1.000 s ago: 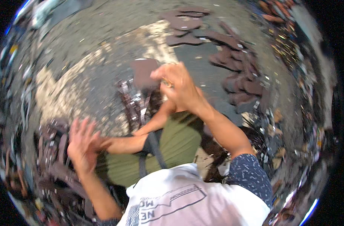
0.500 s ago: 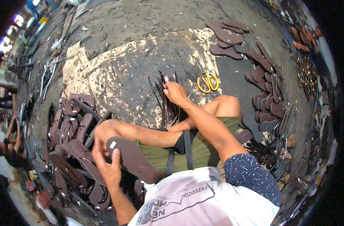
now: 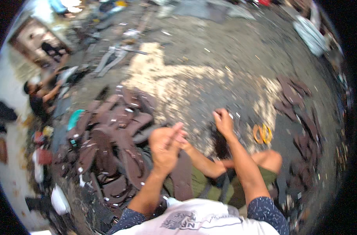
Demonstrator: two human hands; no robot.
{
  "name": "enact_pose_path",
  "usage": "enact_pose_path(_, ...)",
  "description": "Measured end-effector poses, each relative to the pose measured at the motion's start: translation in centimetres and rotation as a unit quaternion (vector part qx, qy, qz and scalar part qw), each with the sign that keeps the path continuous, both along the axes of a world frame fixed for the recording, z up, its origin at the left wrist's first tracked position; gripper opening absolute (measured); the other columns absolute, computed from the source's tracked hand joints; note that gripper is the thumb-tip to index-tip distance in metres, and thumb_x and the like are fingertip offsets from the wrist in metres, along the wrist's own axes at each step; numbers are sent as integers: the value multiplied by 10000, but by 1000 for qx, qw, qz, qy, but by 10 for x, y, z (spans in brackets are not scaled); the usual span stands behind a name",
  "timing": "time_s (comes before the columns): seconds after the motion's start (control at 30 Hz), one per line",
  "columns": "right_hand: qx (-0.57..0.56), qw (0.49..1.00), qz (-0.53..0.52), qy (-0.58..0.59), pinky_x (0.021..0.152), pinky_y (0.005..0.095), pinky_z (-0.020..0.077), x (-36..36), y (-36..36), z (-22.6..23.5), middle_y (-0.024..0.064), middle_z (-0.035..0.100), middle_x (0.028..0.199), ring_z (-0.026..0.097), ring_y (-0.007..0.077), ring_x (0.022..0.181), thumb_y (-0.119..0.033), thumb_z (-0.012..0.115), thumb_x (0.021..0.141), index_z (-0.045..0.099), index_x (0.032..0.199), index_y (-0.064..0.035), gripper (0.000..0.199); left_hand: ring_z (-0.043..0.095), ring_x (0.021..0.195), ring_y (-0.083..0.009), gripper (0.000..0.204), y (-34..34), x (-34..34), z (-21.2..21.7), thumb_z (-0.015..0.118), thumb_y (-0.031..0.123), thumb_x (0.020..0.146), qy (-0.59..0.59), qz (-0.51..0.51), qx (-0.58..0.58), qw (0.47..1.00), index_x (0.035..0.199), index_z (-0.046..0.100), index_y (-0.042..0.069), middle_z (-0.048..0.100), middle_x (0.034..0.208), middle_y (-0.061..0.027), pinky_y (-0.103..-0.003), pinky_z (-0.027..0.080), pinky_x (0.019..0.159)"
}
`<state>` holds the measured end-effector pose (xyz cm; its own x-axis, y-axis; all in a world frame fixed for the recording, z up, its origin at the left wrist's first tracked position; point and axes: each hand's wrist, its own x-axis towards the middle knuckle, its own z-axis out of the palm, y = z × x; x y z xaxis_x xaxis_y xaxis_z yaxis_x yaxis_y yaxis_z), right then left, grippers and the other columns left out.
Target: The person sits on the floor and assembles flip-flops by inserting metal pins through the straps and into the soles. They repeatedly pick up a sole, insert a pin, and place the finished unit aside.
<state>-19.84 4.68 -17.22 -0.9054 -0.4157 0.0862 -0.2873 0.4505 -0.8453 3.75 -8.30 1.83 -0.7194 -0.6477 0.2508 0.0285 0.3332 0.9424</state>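
Note:
My left hand [image 3: 165,153] hangs over my bent left knee, blurred, with its fingers stretched toward the upper right and nothing visible in them. A brown flip-flop sole [image 3: 181,176] lies across my thigh just beside that wrist. In front of my crossed legs, my right hand [image 3: 224,123] is closed, fingers bent together, at the far end of a bundle of thin dark straps [image 3: 220,145]. Blur hides what its fingers hold. Scissors with orange and yellow handles [image 3: 262,134] lie on the floor to the right of this hand.
A large heap of brown flip-flops [image 3: 123,145] lies close on my left. More brown soles [image 3: 305,147] are strewn along the right. A pale, worn sheet [image 3: 147,62] covers floor ahead. Another person [image 3: 39,98] sits at the far left near a doorway.
The view has swung left, showing more of the flip-flop heap. My left hand has risen from the sole's end to over the knee. My right hand stays near the strap bundle.

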Motion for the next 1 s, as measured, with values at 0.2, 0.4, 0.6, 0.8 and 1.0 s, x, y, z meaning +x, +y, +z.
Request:
enact_pose_path(0.2, 70, 997, 28, 7, 866, 420, 518, -16, -9, -42, 153, 700, 984, 665, 303, 944, -151, 697, 910, 658, 1102, -14, 239, 654, 968, -114, 354, 0, 25, 7, 661, 83, 1005, 83, -27, 271, 959, 1343, 625, -18, 705, 1184, -92, -256, 514, 904)
enact_pose_path(0.4, -376, 898, 18, -228, 783, 244, 506, 24, 20, 104, 18, 682, 966, 622, 93, 844, -81, 647, 999, 657, 1106, -31, 118, 608, 1087, -107, 254, 7, 6, 1, 683, 99, 995, 40, -69, 285, 955, 1223, 701, -12, 684, 1195, -49, -268, 472, 971)
enact_pose_path(0.6, -343, 929, 69, -121, 588, 214, 543, 64, 71, 208, 38, 670, 983, 626, 79, 847, -15, 649, 965, 711, 1162, -29, 207, 624, 1062, -104, 269, 30, -33, 35, 693, 62, 979, -15, -113, 191, 975, 1244, 695, 22, 702, 1121, -23, -265, 488, 966)
enact_pose_path(0.8, -278, 946, 166, 21, 818, 346, 553, 95, 77, 218, 120, 710, 1043, 686, 254, 920, 0, 693, 896, 749, 1148, -55, 263, 647, 1078, -133, 317, 54, -29, 25, 712, 16, 953, 88, -117, 276, 950, 1268, 689, 1, 693, 1147, -58, -273, 504, 987)
enact_pose_path(1.0, -230, 960, 151, 50, 753, 288, 539, 106, 83, 227, 95, 684, 1011, 669, 182, 908, 69, 678, 882, 743, 1115, -45, 267, 653, 1096, -145, 324, 57, -28, 25, 711, -5, 945, 81, -145, 226, 960, 1268, 688, -11, 690, 1155, -69, -284, 515, 992)
